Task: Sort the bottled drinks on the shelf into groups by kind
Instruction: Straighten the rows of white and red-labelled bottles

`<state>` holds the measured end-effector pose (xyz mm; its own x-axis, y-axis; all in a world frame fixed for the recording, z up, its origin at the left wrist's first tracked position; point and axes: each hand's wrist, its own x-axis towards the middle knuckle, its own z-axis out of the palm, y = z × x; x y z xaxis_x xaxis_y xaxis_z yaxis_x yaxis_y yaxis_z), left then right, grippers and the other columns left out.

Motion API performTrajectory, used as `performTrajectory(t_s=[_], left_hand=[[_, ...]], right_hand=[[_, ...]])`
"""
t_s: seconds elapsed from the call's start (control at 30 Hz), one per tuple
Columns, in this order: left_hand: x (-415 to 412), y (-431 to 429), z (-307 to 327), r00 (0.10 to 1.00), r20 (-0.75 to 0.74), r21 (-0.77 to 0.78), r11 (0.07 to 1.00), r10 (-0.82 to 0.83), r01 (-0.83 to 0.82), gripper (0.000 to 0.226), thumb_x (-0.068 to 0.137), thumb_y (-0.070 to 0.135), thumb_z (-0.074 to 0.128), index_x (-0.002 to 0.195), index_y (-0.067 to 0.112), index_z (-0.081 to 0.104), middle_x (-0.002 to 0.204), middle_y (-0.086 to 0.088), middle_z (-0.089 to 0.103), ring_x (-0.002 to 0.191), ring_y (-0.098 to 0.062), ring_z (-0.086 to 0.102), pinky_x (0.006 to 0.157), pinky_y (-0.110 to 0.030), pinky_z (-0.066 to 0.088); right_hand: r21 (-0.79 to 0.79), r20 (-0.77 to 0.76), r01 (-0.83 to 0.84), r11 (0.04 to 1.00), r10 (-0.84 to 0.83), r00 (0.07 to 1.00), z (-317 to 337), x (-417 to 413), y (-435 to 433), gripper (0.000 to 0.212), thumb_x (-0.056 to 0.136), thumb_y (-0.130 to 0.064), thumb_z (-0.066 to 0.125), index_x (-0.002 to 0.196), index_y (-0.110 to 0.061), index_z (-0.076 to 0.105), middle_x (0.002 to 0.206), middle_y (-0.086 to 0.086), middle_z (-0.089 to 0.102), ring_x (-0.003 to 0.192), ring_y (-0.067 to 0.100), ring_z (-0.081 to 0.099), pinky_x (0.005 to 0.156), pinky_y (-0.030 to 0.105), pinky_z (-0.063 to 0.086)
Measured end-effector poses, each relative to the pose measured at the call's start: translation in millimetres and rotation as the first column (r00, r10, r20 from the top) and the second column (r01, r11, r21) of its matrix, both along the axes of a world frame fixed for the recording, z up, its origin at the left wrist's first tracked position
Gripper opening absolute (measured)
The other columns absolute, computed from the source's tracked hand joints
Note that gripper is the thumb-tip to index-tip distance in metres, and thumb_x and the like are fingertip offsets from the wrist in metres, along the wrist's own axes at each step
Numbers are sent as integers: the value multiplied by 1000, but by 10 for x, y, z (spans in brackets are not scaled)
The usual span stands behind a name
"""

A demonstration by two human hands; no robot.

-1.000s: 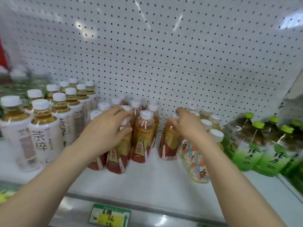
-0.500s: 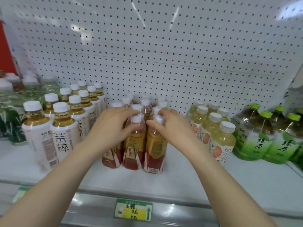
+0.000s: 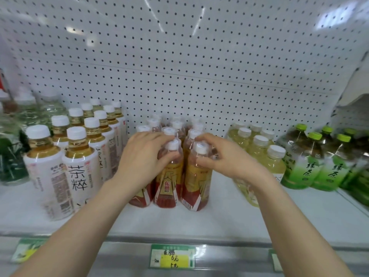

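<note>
Two upright red-label bottles [image 3: 168, 176], caps up, left hand [image 3: 142, 158] gripping one, right hand [image 3: 221, 158] gripping its neighbour [image 3: 196, 180]

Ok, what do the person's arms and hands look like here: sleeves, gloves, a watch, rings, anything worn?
Nothing worn that shows. The left hand and right hand are bare, no gloves; no rings or watch are visible, though the fingers are partly hidden. Both forearms are bare from the wrists to the bottom edge of the view, so no sleeves or cuffs appear. No markings or bandages visible.
</note>
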<state>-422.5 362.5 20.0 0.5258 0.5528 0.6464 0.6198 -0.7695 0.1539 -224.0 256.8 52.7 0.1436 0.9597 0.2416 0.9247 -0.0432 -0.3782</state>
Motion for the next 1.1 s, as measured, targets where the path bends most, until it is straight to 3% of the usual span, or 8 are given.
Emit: performTrajectory(t_s=[0.07, 0.3, 0.53, 0.7, 0.8, 0.9, 0.97, 1.1], left_hand=[[4, 12, 4, 1000, -3, -12, 1000, -6, 6, 53, 86, 61, 57, 128, 29, 63, 125, 8, 67, 118, -19, 59, 103, -42, 38], [-8, 0, -6, 1000, -13, -29, 999, -14, 13, 53, 87, 62, 56, 128, 28, 62, 126, 7, 66, 119, -18, 58, 104, -40, 36], [10, -35, -12, 998, -44, 0, 999, 34, -34, 56, 87, 63, 48, 125, 25, 64, 122, 3, 69, 116, -23, 61, 99, -46, 41], [110, -119, 81, 997, -33, -25, 997, 72, -73, 54, 87, 61, 45, 114, 19, 67, 121, -6, 66, 117, -31, 56, 100, -50, 44], [280, -268, 87, 994, 99, 35, 999, 36, -39, 41, 89, 44, 60, 117, 15, 66, 128, -9, 59, 124, -32, 48, 105, -49, 38], [688, -482, 61, 977, 187, 77, 993, -101, 88, 34, 89, 30, 66, 120, 14, 65, 129, -6, 59, 122, -28, 50, 104, -38, 35], [1084, -585, -2, 955, 206, 88, 977, -211, 197, 37, 86, 28, 65, 120, 13, 66, 126, -8, 61, 117, -26, 53, 100, -29, 34], [1947, -670, 1, 957, 142, -36, 965, -253, 261, 44, 89, 23, 66, 132, 15, 59, 132, -5, 57, 121, -24, 54, 99, -33, 42]], right_hand=[[114, 37, 108, 988, -112, 993, -2, -48, 32, 60, 77, -58, 75, 123, -25, 55, 110, -4, 64, 91, 18, 64, 73, 33, 50], [217, 212, 212, 953, -258, 943, -175, -265, 168, 67, 89, -63, 59, 133, -14, 46, 118, 9, 66, 107, 32, 64, 72, 33, 38], [235, 116, 138, 962, -169, 979, -268, -237, 131, 65, 91, -52, 63, 136, -9, 46, 132, 11, 57, 116, 32, 58, 88, 39, 44], [187, 24, 32, 982, -37, 999, -261, -39, -150, 78, 93, -57, 56, 156, -24, 24, 156, 4, 39, 138, 24, 43, 111, 40, 38], [458, -19, 95, 884, -97, 995, -247, 302, -466, 62, 96, -47, 58, 151, -29, 34, 136, -6, 56, 118, 9, 53, 98, 31, 45], [621, -68, 294, 726, -323, 944, -299, 867, -695, 53, 94, -44, 62, 140, -26, 46, 122, -3, 60, 111, 16, 53, 92, 38, 47], [496, -10, 389, 777, -443, 897, -374, 1150, -768, 66, 89, -59, 60, 144, -28, 40, 131, 2, 53, 121, 23, 49, 97, 39, 45], [279, 87, 302, 912, -337, 937, -544, 1497, -851, 76, 87, -64, 57, 149, -36, 24, 130, 3, 57, 114, 30, 60, 88, 39, 49]])
